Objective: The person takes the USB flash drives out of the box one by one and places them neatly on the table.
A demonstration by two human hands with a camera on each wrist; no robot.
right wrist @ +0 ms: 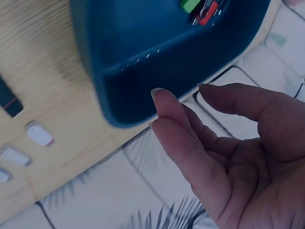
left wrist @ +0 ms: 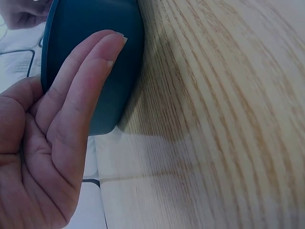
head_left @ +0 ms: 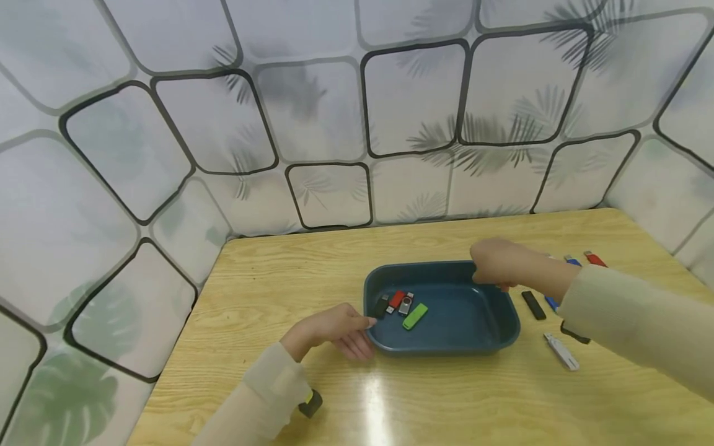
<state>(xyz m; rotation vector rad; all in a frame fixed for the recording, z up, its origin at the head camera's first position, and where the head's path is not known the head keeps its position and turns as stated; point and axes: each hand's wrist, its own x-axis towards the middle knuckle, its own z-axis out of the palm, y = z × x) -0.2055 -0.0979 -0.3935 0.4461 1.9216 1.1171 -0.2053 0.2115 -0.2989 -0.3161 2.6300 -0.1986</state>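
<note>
A dark blue plastic tray (head_left: 440,339) rests on the table. At its left end my left hand (head_left: 340,331) pinches the rim, thumb over the edge; in the left wrist view its extended fingers (left wrist: 78,90) lie along the outer wall. My right hand (head_left: 502,265) is at the tray's far right corner. The right wrist view shows its fingers loosely bent around the rim, thumb apart from them, nothing between. Inside the tray's left half lie a green USB stick (head_left: 415,316), a silver-and-black one (head_left: 406,304), a red one (head_left: 396,300) and a black one (head_left: 380,306).
Right of the tray lie a black USB stick (head_left: 533,305), a white USB stick (head_left: 561,352), a red one (head_left: 595,259) and blue ones, partly hidden by my right sleeve (head_left: 619,316). Patterned fabric walls (head_left: 329,124) stand behind and beside the wooden table (head_left: 290,266).
</note>
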